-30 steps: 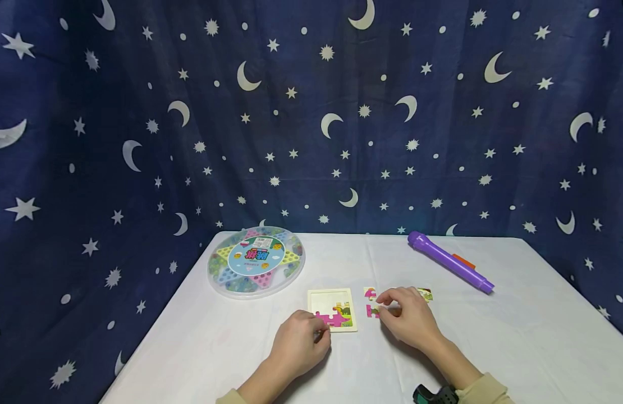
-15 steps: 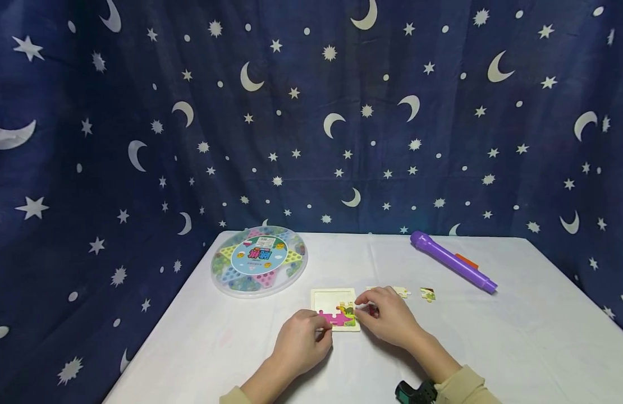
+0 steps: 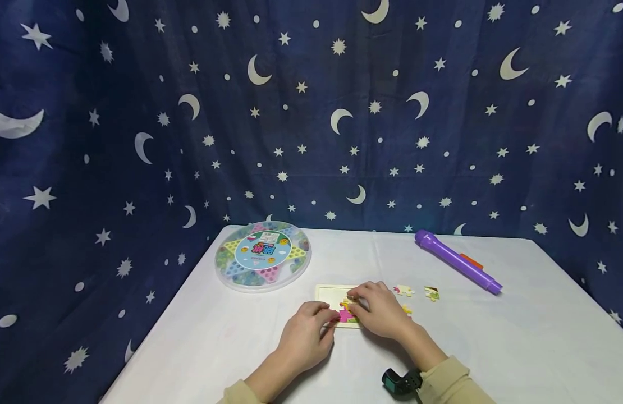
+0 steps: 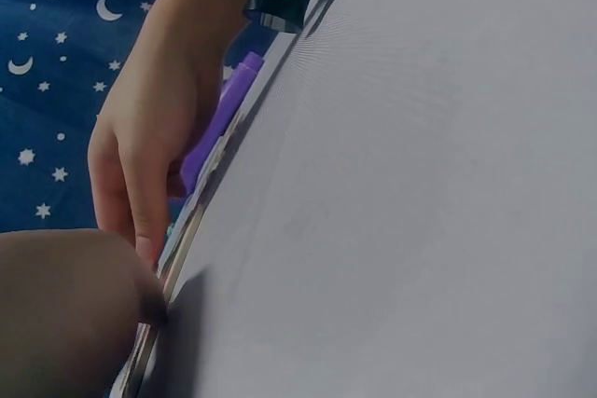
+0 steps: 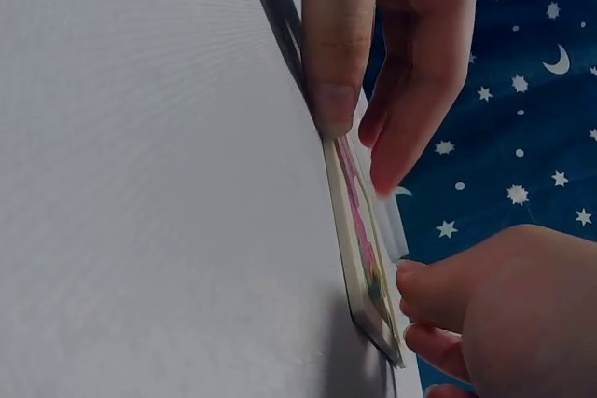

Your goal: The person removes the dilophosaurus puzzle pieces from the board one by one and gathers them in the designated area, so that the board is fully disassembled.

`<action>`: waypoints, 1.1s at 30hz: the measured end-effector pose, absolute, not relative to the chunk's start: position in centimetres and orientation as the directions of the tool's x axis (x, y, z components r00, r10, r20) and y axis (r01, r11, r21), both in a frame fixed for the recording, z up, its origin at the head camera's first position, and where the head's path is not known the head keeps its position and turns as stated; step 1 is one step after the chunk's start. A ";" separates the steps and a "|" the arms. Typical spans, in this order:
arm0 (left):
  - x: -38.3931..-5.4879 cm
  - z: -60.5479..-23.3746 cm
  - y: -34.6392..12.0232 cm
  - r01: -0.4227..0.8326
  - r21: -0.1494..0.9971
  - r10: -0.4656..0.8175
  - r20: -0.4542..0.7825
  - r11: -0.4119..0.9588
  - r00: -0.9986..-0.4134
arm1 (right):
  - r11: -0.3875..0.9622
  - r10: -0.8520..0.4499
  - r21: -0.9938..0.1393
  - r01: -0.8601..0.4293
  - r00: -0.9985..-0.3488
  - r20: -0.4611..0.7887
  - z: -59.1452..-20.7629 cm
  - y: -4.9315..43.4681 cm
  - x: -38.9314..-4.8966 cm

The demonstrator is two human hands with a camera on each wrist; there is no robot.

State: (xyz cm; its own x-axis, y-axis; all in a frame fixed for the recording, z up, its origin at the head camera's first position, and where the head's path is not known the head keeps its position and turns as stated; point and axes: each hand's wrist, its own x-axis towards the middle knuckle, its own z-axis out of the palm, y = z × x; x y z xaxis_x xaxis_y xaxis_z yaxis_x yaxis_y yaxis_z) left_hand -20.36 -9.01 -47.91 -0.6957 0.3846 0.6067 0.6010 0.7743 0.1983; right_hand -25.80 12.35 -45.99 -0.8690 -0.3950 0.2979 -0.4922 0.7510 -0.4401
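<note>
Two bare hands, both brought to one small tray (image 3: 328, 295), square, shallow and pale, laid flat on a white table (image 3: 493, 348). Left hand (image 3: 305, 335): placed at the tray's near left corner; the fingers are bent, and the rim is held between them and the thumb. Right hand (image 3: 379, 311): set over the tray's right part, much of which is covered by it; thumb and forefinger are bent toward each other, almost together; whether a piece is gripped between them cannot be told.

Fitted pieces (image 3: 346, 316): pink, yellow and green, seated along the tray's near side; partly hidden by fingers, number not legible. Tray floor left bare at the far left.

Loose pieces, three seen, all on the table to the right of the tray: one pale piece (image 3: 404, 290) with pink; one brown-and-green piece (image 3: 431, 293), farther right; one yellowish piece (image 3: 407, 309), partly covered by the right hand.

Round box (image 3: 263, 252), one, clear: placed at the table's far left, well apart from the tray; blue label at centre, coloured star points around it.

Purple stick (image 3: 458, 262), one: laid aslant at the far right, knobbed at its far end, orange part at its side.

Wrist device (image 3: 403, 386), one, black with green: worn at the right wrist, beside a beige sleeve (image 3: 448, 381).

Backdrop (image 3: 291, 134): dark blue, printed with pale moons, stars and dots.
</note>
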 end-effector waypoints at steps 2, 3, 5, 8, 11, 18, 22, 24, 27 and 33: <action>-20.3 -47.9 -9.0 0.612 0.185 0.423 0.570 0.769 -0.704 | 0.759 -0.403 -0.425 -0.493 -0.869 0.288 -46.1 12.3 -25.8; -20.3 -47.9 -9.0 0.615 0.180 0.442 0.547 0.767 -0.711 | 0.764 -0.408 -0.414 -0.495 -0.868 0.284 -46.2 12.3 -25.8; -20.3 -47.7 -9.1 0.616 0.174 0.470 0.499 0.768 -0.728 | 0.772 -0.418 -0.393 -0.499 -0.865 0.278 -46.1 12.2 -25.8; -20.3 -47.5 -9.2 0.608 0.169 0.486 0.455 0.775 -0.746 | 0.783 -0.429 -0.366 -0.504 -0.862 0.270 -46.1 12.1 -25.8; -20.3 -47.4 -9.2 0.601 0.172 0.486 0.439 0.780 -0.756 | 0.791 -0.439 -0.339 -0.508 -0.859 0.263 -46.1 12.0 -25.7; -20.3 -47.5 -9.2 0.603 0.166 0.490 0.436 0.781 -0.755 | 0.792 -0.438 -0.335 -0.511 -0.857 0.270 -46.3 11.8 -25.5; -20.3 -47.5 -9.2 0.602 0.160 0.493 0.431 0.782 -0.756 | 0.788 -0.420 -0.364 -0.497 -0.866 0.272 -46.4 11.8 -25.5; -20.3 -47.5 -9.2 0.600 0.163 0.492 0.428 0.783 -0.758 | 0.781 -0.416 -0.379 -0.495 -0.867 0.274 -46.4 11.7 -25.6; -20.3 -47.4 -9.2 0.600 0.166 0.491 0.429 0.782 -0.758 | 0.772 -0.412 -0.398 -0.495 -0.867 0.280 -46.5 11.7 -25.7; -20.2 -47.4 -9.1 0.614 0.152 0.497 0.454 0.774 -0.739 | 0.761 -0.407 -0.418 -0.496 -0.867 0.288 -46.6 11.7 -25.7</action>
State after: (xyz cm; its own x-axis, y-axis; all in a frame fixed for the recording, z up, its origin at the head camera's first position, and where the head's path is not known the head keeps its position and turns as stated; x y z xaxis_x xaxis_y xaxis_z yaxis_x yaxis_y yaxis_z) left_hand -20.20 -9.14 -47.45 -0.7393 0.4975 0.4539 0.6143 0.7742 0.1520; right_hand -25.67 11.67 -46.59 -0.8668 -0.4073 0.2878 -0.4963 0.7609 -0.4179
